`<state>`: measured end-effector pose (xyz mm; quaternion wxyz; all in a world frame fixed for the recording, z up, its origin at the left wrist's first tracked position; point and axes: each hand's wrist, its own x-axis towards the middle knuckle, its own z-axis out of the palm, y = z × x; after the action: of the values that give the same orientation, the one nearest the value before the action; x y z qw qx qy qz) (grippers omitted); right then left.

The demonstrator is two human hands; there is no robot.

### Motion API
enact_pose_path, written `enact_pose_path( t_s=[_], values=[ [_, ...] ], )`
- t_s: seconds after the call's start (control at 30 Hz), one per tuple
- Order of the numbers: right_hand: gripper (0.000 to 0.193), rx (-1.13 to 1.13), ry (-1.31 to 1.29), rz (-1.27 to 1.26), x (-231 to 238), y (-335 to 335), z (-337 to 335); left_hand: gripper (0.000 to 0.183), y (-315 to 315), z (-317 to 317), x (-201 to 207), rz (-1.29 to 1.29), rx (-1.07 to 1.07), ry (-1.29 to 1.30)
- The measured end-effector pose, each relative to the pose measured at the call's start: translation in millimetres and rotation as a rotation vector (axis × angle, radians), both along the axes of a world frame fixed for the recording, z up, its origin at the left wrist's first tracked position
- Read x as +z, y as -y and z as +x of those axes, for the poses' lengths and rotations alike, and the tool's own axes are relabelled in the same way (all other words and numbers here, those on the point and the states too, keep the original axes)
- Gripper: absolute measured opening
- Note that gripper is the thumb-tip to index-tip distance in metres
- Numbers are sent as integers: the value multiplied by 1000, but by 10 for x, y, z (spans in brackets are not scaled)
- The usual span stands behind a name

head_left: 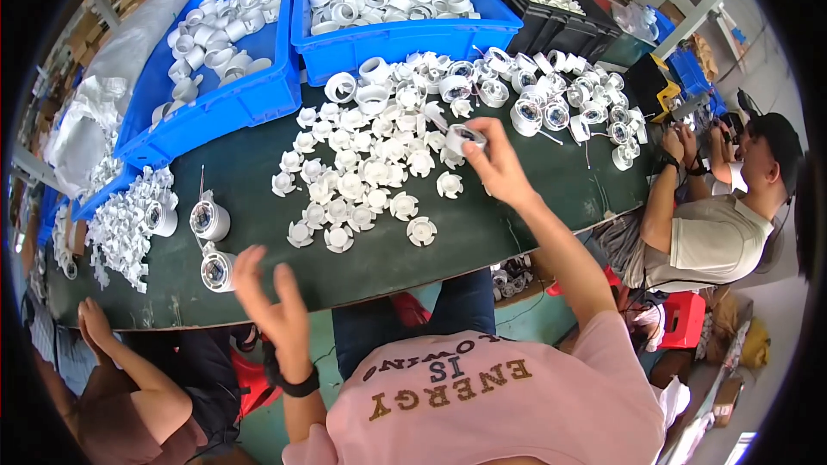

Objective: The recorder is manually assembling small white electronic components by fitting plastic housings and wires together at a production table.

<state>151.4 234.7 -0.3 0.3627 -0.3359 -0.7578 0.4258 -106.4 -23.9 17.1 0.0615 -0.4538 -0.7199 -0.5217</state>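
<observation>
My right hand (pixel 501 170) grips a white round housing (pixel 458 139) by its side, over the far right of the loose pieces. Part of that housing is hidden behind my fingers. My left hand (pixel 280 314) is held over the table's near edge with fingers spread and nothing in it. Beside it on the left stand two white cylindrical housings (pixel 209 220) with dark round inserts, one with a thin wire sticking up. Between my hands and farther back lies a spread of small white plastic caps with curved tabs (pixel 349 182).
Blue bins (pixel 405 36) of white rings and a black bin (pixel 551 30) line the far side. Assembled white housings (pixel 556 114) crowd the far right. White clips (pixel 125 228) are heaped at left. A co-worker (pixel 719 228) sits at right; another person's hands (pixel 95 325) show at left.
</observation>
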Motion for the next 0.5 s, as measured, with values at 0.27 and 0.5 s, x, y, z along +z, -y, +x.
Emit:
enact_pose_path(
  t_s=[0.27,0.5],
  values=[
    [40,6,493,369,-106,-70,217,28,-319,263,-363,-19,-105,-35],
    [45,-26,276,272,-101,-90,317,25,-312,255,-381,-42,-80,-33]
  ],
)
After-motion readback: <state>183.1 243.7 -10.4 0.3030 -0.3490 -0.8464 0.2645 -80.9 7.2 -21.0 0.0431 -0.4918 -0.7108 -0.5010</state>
